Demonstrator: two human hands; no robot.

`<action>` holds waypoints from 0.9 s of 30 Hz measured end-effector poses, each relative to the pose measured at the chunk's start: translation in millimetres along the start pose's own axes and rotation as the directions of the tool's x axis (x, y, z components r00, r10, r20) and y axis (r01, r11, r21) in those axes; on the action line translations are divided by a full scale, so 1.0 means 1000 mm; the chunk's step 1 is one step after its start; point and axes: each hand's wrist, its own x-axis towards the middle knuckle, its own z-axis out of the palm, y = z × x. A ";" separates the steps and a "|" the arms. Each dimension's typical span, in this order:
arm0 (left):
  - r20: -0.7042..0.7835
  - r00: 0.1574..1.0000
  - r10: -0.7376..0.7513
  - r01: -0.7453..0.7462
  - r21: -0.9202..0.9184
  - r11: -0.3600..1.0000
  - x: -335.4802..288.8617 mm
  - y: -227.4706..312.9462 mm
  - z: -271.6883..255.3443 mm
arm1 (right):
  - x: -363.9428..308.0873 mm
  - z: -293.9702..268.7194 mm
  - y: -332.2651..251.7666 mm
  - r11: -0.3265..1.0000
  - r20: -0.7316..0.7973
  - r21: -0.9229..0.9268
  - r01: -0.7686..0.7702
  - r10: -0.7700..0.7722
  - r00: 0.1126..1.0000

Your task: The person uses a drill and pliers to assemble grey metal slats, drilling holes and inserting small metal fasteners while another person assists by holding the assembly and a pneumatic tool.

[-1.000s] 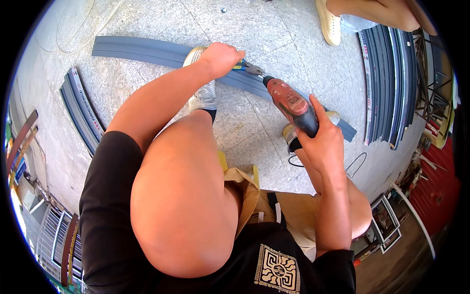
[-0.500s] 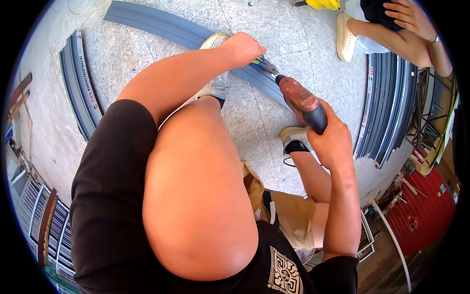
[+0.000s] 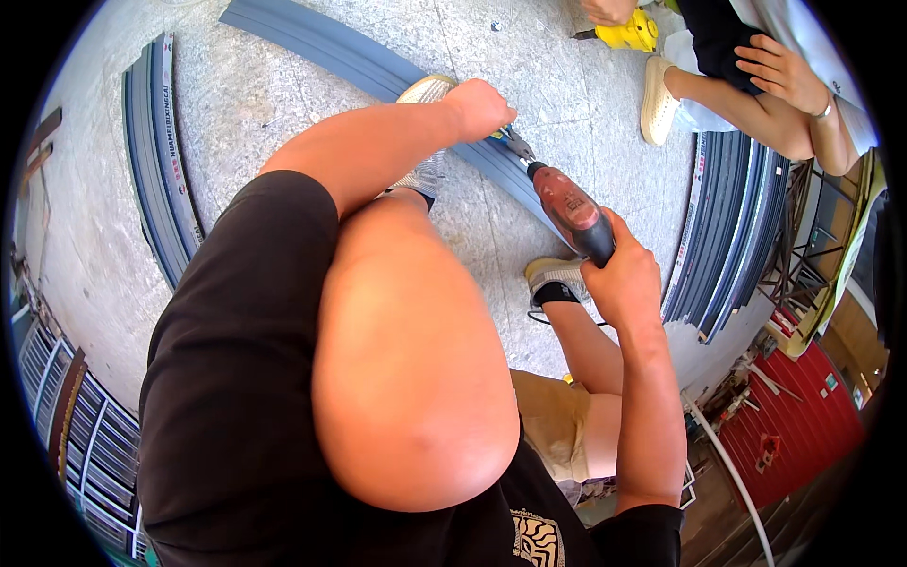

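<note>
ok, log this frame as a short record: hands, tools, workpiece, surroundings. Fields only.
left hand: closed on metal pliers with blue-and-yellow handles
right hand: closed on red-and-black power drill
drill front: at the pliers' nose; contact unclear
workpiece: long grey grooved strip, on pale speckled floor, beneath the pliers
left side: stack of long grey profiles
right side: larger stack of dark grey profiles
nearby: another person's hand by yellow tool, upper right
</note>
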 end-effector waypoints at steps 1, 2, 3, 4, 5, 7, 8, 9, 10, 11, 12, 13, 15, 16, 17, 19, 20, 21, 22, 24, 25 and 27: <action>-0.003 1.000 -0.008 0.008 0.002 1.000 -0.001 -0.003 0.003 | 0.000 -0.001 -0.005 1.000 0.007 -0.020 -0.010 0.010 1.000; -0.006 1.000 -0.007 0.007 0.006 1.000 -0.001 -0.003 0.003 | -0.001 -0.002 -0.007 0.999 0.013 -0.042 -0.026 0.027 1.000; -0.010 1.000 -0.006 0.006 0.011 1.000 -0.001 -0.002 0.003 | -0.001 0.000 -0.007 0.999 0.010 -0.045 -0.025 0.025 1.000; -0.013 1.000 -0.008 0.008 0.010 1.000 -0.002 -0.001 0.004 | -0.002 0.005 -0.004 0.999 0.006 -0.039 -0.024 0.024 1.000; -0.016 1.000 -0.004 0.004 -0.001 1.000 -0.002 0.001 0.005 | -0.001 0.007 -0.002 0.999 0.000 -0.034 -0.020 0.020 1.000; -0.022 1.000 -0.004 0.004 -0.012 1.000 0.000 0.000 0.005 | -0.001 0.007 0.000 0.999 0.001 -0.027 -0.023 0.023 1.000; -0.008 1.000 -0.003 0.003 -0.006 1.000 0.000 0.000 0.004 | -0.001 0.007 0.000 0.999 0.009 -0.016 -0.031 0.032 0.999; 0.006 1.000 -0.002 0.002 0.000 1.000 0.000 0.000 0.004 | -0.001 0.007 0.001 0.999 0.008 -0.019 -0.030 0.030 1.000; 0.005 1.000 -0.004 0.004 -0.001 1.000 -0.001 -0.001 0.005 | 0.000 0.007 0.001 0.999 -0.001 -0.017 -0.031 0.031 1.000; -0.011 1.000 0.004 -0.004 0.004 1.000 -0.002 -0.001 0.006 | -0.001 0.007 0.002 0.999 -0.007 -0.014 -0.034 0.034 0.999; -0.027 1.000 0.013 -0.013 0.010 1.000 -0.002 -0.001 0.007 | -0.001 0.007 0.002 0.999 -0.004 -0.015 -0.035 0.035 0.999; -0.025 1.000 0.014 -0.013 0.007 1.000 -0.003 -0.002 0.009 | 0.000 0.007 0.001 1.000 -0.011 -0.011 -0.020 0.020 1.000; -0.013 1.000 0.003 -0.002 0.017 1.000 -0.002 -0.003 0.009 | 0.002 0.007 0.001 1.000 -0.016 -0.009 -0.008 0.007 1.000; -0.013 1.000 0.004 -0.004 0.015 1.000 -0.002 -0.003 0.009 | 0.002 0.007 0.002 1.000 -0.019 -0.007 -0.009 0.009 1.000; -0.001 1.000 0.006 -0.006 0.021 1.000 -0.001 -0.002 0.007 | 0.001 0.007 0.003 1.000 -0.023 -0.006 -0.013 0.013 1.000; 0.010 1.000 0.011 -0.011 0.024 1.000 0.000 0.001 0.005 | 0.000 0.010 0.010 1.000 -0.031 -0.006 -0.016 0.016 0.999; 0.003 1.000 0.009 -0.009 0.020 1.000 0.000 0.001 0.005 | 0.000 0.011 0.012 1.000 -0.041 -0.002 -0.012 0.012 0.999; -0.003 1.000 0.008 -0.008 0.017 1.000 -0.001 0.001 0.005 | 0.000 0.012 0.011 1.000 -0.039 -0.002 -0.011 0.011 0.999; -0.002 1.000 0.007 -0.007 0.016 1.000 -0.001 0.000 0.004 | 0.000 0.012 0.009 1.000 -0.033 -0.006 -0.023 0.023 0.999; -0.011 1.000 -0.002 0.003 0.020 1.000 -0.003 -0.001 0.004 | -0.001 0.013 0.007 0.999 -0.024 -0.010 -0.035 0.035 0.999; -0.009 1.000 -0.003 0.003 0.019 1.000 -0.004 -0.001 0.003 | -0.001 0.015 0.008 0.999 -0.026 -0.014 -0.034 0.034 0.999; -0.001 1.000 0.002 -0.002 0.012 1.000 -0.004 0.000 0.001 | -0.001 0.016 0.010 0.999 -0.030 -0.018 -0.034 0.033 0.999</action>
